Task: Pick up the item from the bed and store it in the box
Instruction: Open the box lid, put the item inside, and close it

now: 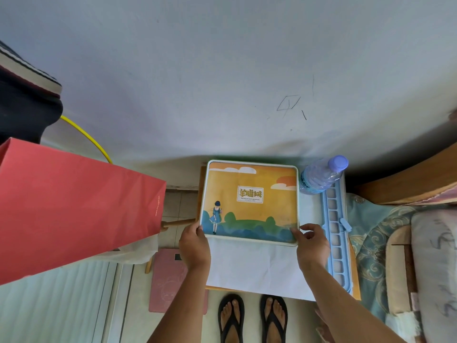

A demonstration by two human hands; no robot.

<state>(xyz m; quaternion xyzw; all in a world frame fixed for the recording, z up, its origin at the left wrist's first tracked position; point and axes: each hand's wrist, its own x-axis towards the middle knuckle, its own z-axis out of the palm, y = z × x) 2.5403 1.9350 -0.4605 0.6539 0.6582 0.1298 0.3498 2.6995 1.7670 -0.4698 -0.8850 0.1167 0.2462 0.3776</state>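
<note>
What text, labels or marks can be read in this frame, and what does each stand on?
"羊脂绒": label on the illustrated box lid; the small line beneath is too small to read.
Red paper bag: vertical web address, "www." legible, the rest blurred.
Water bottle: label partly hidden, unreadable.
Wall: pencil scribble, no clear word.

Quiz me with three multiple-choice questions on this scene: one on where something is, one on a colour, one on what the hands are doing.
1. Where is the water bottle?
A. Right of the box, at its far corner
B. On the floor by the feet
C. Inside the red bag

2. What colour is the bottle's cap?
A. Red
B. Purple
C. Yellow

3. How do the hands meet the box?
A. Both hang clear of it
B. Only one touches
C. Each grips a near corner

Answers: 1 A, it stands by the box's far right corner. 2 B, the cap is purple. 3 C, left hand and right hand each hold a near corner.
</note>
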